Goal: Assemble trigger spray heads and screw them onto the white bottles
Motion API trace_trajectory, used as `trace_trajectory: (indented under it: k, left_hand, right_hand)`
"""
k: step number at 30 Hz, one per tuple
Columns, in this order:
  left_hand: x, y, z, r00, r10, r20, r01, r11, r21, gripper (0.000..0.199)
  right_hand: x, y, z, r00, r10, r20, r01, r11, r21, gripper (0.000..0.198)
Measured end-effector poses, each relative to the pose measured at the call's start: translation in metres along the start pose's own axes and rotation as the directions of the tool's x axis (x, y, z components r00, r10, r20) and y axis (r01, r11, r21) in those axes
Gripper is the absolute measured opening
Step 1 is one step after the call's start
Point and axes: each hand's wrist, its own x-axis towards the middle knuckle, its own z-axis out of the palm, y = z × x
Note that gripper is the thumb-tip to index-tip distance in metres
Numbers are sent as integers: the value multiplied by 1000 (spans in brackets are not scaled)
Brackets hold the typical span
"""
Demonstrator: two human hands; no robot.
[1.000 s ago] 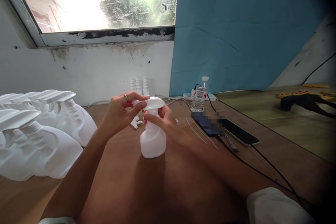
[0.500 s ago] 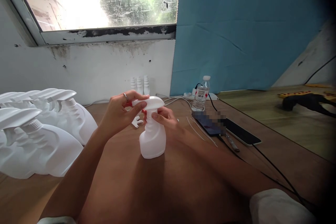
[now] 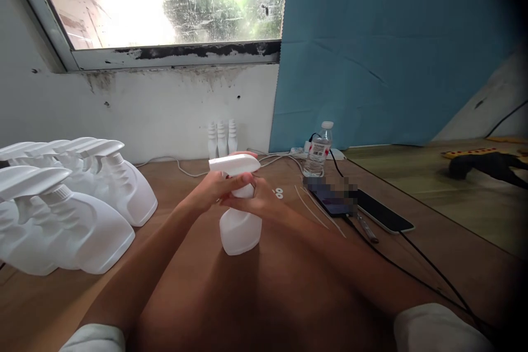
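While both hands close around its neck, a white plastic spray bottle stands upright on the brown table, directly in front of the person, its spray head pointing left. The left hand grasps just under the nozzle side, its thumb laid across the front of the neck; the right hand wraps the neck from the other side, its thumb meeting the left one. Their fingers hide the joint between head and bottle, so how the two fit there cannot be told. Just beyond the right hand lie small white rings, and behind the bottle three white ribbed pieces stand near the wall. Well to the left, assembled white spray bottles are crowded together in rows. On the right lie thin pale tubes, two phones with black cables plugged in, and a slim knife-like tool. Farther back stands a clear water bottle, near a blue sheet that hangs beside the window.
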Motion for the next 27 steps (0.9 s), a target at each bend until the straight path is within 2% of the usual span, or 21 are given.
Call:
trace_trajectory:
  k: [2,3,5,7,8,13,17,20,23,27]
  left_hand:
    - [1,-5,9,996,-66,55,68,997,-35,50]
    - [1,-7,14,997,-75,30,76,996,-54,46]
    - [1,-12,25,991,-65,-115,53,993,-103,39]
    - [1,-15,31,962,-45,-269,3,988,-154,35]
    - [1,-16,32,954,-42,-296,-9,986,-169,35]
    - [-1,-13,20,994,-74,-76,63,988,-139,38]
    - [-2,-4,22,981,-65,-181,38,988,-148,32]
    - [-3,4,19,983,-107,-149,99,993,-60,27]
    - [-4,12,2,977,-102,-188,126,985,120,29]
    - [-6,18,-25,930,-39,-365,143,955,261,34]
  right_hand:
    - [-1,3,4,1000,-12,-12,11,998,-57,23]
    - [-2,4,6,1000,-21,-16,20,998,-67,21]
    - [-2,6,9,997,-61,-50,56,993,-99,21]
    - [-3,6,10,989,-116,-95,103,986,-131,25]
    - [-3,6,10,988,-122,-97,110,986,-123,27]
    - [-3,3,10,1000,-8,30,9,999,-37,19]
    - [-3,5,14,996,-75,-43,67,985,-158,30]
    - [-3,3,11,993,-118,-7,115,976,-185,36]
    - [-2,7,6,997,-71,37,78,966,-247,54]
    - [-4,30,18,997,24,-74,-50,930,-364,95]
